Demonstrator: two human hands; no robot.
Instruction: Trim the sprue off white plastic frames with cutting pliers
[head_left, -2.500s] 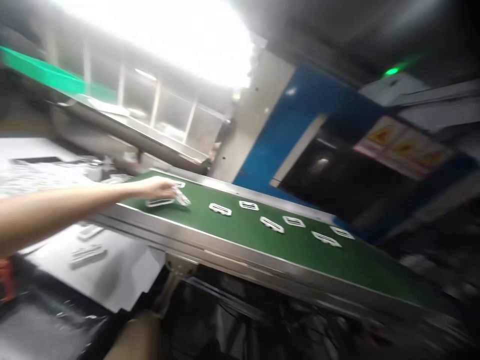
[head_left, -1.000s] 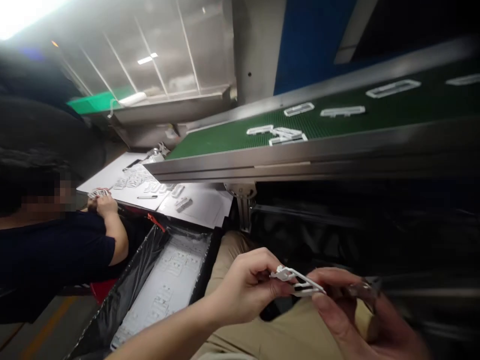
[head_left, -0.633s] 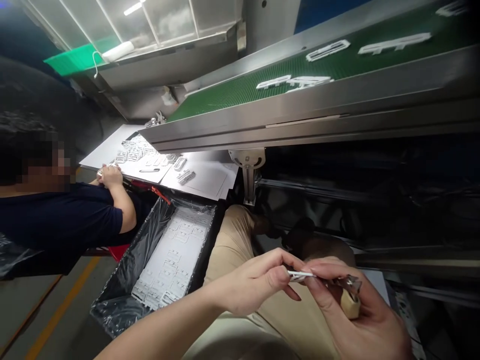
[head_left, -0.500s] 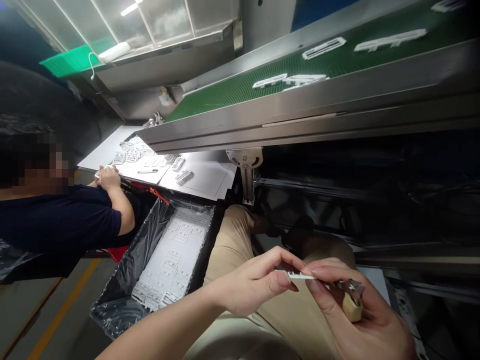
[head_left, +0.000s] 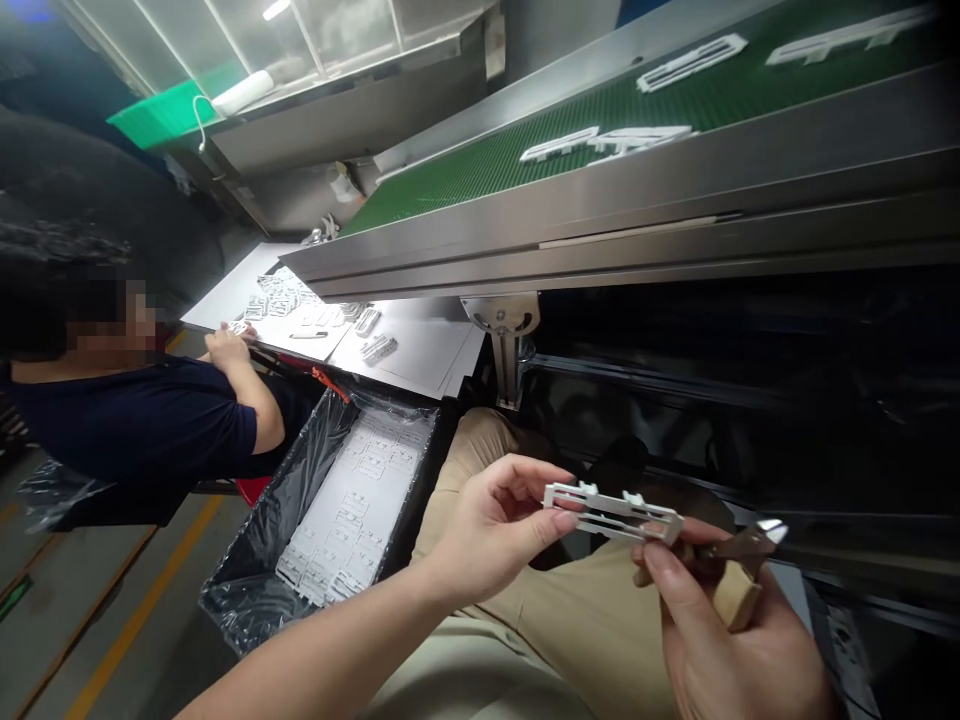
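Observation:
A white plastic frame (head_left: 611, 512) with long slots and small tabs is held above my lap, its flat face turned towards me. My left hand (head_left: 495, 520) pinches its left end between thumb and fingers. At the other end, the thumb and fingers of my right hand (head_left: 727, 620) grip the frame too. Tucked in that same palm are nippers (head_left: 739, 545) with metal jaws and tan-covered handles, the jaws pointing up and to the right. My right fingers partly hide the handles.
A conveyor (head_left: 465, 185) with a green belt carries several white frames above. To the left stands a lined crate (head_left: 247, 530) holding flat rows of white parts. A co-worker (head_left: 157, 410) sits at a white table (head_left: 427, 355) with piled parts and handles a part.
The white frame has turned from edge-on to showing its slotted face. My right hand has shifted slightly right, and the nippers' jaws now show more. The whole view has shifted slightly.

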